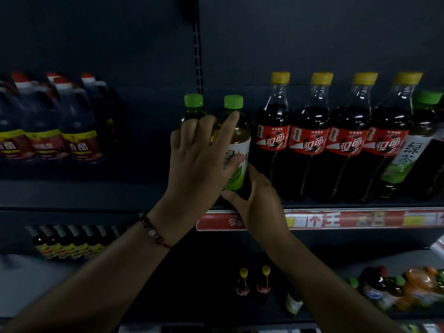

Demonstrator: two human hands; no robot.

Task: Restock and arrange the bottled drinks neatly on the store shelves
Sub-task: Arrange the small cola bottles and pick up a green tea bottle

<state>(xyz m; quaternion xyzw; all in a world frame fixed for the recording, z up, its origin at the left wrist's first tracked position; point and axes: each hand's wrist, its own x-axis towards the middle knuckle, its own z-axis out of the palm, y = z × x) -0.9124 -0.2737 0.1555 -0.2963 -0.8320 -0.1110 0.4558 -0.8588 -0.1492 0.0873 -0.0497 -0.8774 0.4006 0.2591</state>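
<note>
Two green-capped tea bottles stand side by side on the upper shelf [360, 205]. My left hand [199, 159] wraps over both, its thumb across the white label of the right tea bottle [236, 140] and its fingers over the left tea bottle [193, 109]. My right hand [257, 198] holds the base of the right tea bottle from below and to the right, thumb under it. Just right of them stands a row of several yellow-capped cola bottles [310, 145] with red labels. Another green tea bottle [413, 145] leans at the far right.
Dark vinegar jugs [48, 126] with red caps fill the shelf section at left, past a slotted upright [197, 44]. A red price strip [348, 219] runs along the shelf edge. Below are small dark bottles [72, 239], two little cola bottles [254, 282] and mixed drinks [408, 287].
</note>
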